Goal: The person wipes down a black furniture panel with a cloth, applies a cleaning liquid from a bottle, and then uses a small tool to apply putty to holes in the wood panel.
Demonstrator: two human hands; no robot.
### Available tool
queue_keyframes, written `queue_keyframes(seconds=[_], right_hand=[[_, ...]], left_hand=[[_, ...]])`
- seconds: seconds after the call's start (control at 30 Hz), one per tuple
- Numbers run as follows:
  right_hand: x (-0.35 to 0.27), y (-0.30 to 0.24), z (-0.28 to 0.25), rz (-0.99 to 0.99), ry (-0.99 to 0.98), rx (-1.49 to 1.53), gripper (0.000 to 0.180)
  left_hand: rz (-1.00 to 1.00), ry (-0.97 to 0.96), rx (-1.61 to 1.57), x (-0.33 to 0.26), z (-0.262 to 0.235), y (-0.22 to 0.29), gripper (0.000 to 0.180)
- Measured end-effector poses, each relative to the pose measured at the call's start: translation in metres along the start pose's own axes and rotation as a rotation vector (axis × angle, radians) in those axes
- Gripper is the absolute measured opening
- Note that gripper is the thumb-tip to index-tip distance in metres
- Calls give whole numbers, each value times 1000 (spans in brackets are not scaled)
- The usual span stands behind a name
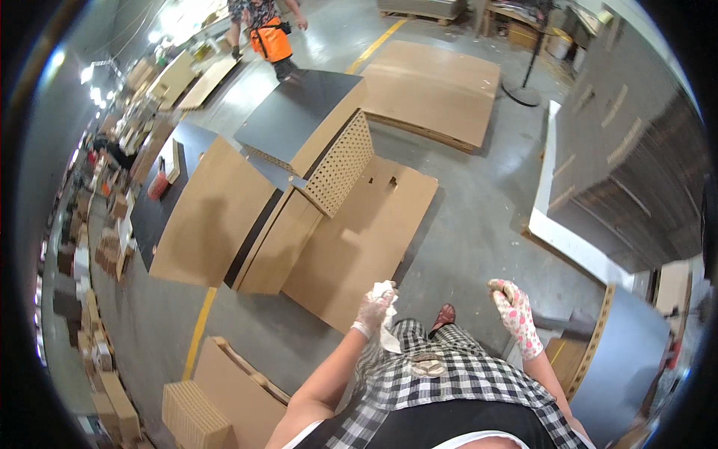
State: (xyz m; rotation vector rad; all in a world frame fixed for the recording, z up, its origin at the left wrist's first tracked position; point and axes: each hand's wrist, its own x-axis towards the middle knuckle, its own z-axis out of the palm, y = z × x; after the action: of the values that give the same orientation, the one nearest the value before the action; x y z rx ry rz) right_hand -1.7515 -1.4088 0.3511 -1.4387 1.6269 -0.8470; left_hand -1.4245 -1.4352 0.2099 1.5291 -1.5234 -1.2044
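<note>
Checked black-and-white garment (456, 378), worn by the person, nearest the lens, a red shoe (443, 316) showing beyond it on the grey concrete floor (479, 217)

Left hand (374, 308): in a clear thin glove, raised in front of the body, fingers (380, 298) clamped on a crumpled white cloth (387, 318); the cloth bunches above the knuckles and trails down past the wrist, over the floor just short of the nearest cardboard sheet

Right hand (514, 310): in a floral pink-and-white glove, held up well apart from the left, fingers curled together into a loose fist, holding nothing that shows

Flat brown cardboard sheets (359, 239): several, overlapping on the floor ahead of the hands; one carries small cut slots

Honeycomb board panel (340, 172): perforated edge face, tilted, resting on the sheets under a dark grey panel (299, 112)

Larger cardboard stack (434, 90): farther off, on a pallet

Yellow floor line (198, 329): to the left

Second person (268, 34): orange garment, standing at the far end, face not described

Dark corrugated stacks (636, 165): along the right
</note>
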Motion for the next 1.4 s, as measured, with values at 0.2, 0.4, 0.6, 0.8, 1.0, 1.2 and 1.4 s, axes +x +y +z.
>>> queue_keyframes(seconds=[0.2,0.4,0.6,0.8,1.0,1.2,1.4], right_hand=[[177,-25,3,-225,-274,-120,19],[291,-34,56,-358,-629,-234,25],[400,-45,37,-374,-862,-521,32],[500,-34,61,-387,-749,-365,29],[606,-54,96,-453,-914,-339,28],[794,-5,114,-121,-782,-145,24],[963,-40,229,-277,-747,-185,33]], left_hand=[[-443,442,-518,78,-17,-4,15],[-414,717,-566,184,-39,-48,20],[-378,824,-716,294,-69,-47,14],[-250,1091,-670,365,-128,-56,12],[-397,1252,-275,415,-195,-110,14],[-538,1308,-498,529,-228,-102,36],[-945,1343,145,459,-250,-182,40]])
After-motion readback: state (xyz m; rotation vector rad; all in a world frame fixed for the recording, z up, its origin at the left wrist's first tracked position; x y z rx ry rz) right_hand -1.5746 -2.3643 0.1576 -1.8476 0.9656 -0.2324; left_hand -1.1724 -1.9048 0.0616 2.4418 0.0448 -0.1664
